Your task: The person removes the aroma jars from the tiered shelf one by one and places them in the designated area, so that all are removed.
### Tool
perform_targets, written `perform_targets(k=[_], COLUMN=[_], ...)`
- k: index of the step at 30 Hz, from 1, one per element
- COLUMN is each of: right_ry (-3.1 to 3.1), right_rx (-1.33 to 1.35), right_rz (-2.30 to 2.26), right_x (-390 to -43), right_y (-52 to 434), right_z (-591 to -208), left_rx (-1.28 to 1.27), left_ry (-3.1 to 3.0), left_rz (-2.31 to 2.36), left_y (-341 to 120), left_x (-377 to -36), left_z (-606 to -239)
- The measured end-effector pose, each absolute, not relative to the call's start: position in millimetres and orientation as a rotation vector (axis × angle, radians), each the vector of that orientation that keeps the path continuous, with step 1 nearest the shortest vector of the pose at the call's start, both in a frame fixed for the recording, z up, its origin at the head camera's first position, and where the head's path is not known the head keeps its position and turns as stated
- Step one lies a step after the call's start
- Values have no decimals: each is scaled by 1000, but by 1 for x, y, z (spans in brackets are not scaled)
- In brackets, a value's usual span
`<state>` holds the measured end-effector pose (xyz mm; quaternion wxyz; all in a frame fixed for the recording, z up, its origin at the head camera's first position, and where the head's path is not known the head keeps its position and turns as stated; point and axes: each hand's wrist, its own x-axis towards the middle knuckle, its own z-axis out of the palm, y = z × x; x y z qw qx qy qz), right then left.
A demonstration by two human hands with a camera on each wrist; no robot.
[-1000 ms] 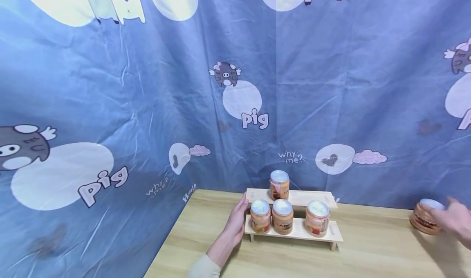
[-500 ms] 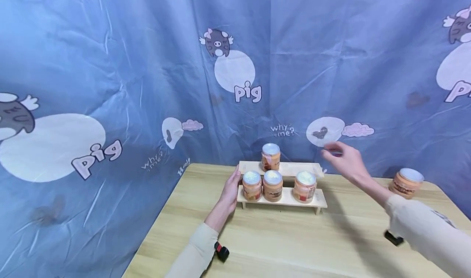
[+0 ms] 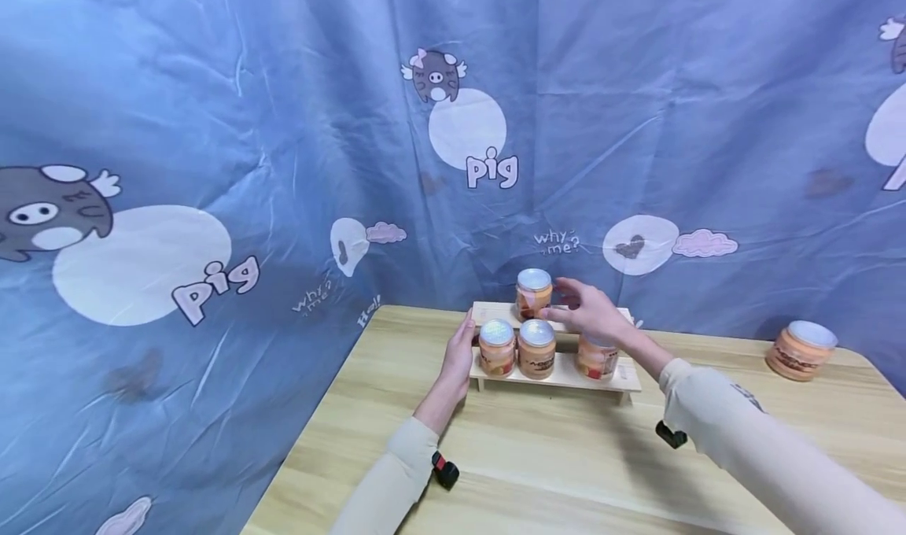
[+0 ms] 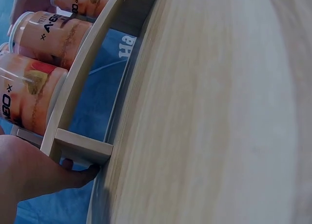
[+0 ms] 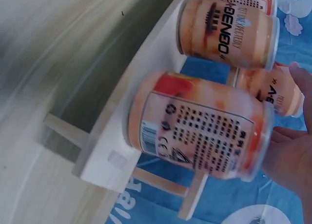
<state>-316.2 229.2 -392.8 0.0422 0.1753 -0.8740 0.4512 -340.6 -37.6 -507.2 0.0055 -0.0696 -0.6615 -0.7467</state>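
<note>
just right hand fingers over shelf jar, left hand on rack

Hands at rack — jars

Backdrop: a blue cloth hangs creased before me and to my left, printed with grey pigs, white circles and "pig".
Table: a light wooden table under my arms, its far edge against the cloth.
Light: even, soft.
</note>
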Motion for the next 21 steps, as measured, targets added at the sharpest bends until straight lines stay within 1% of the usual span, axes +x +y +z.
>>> perform_targets(k=[5, 11, 21], right_ry=[-2620, -2578, -2551], right_rx=[544, 518, 389], right_rz=[1487, 1474, 1421], right_x=[-321, -326, -329], right_y=[224, 217, 211], right_z=[-401, -403, -403], left_rx=[-218, -224, -235], left_ry=[-2053, -2056, -2055], left_rz=[-2349, -2355, -2345], left_y=[-38, -39, -36], left_x=[-341, -342, -340], left_z=[-508, -508, -507])
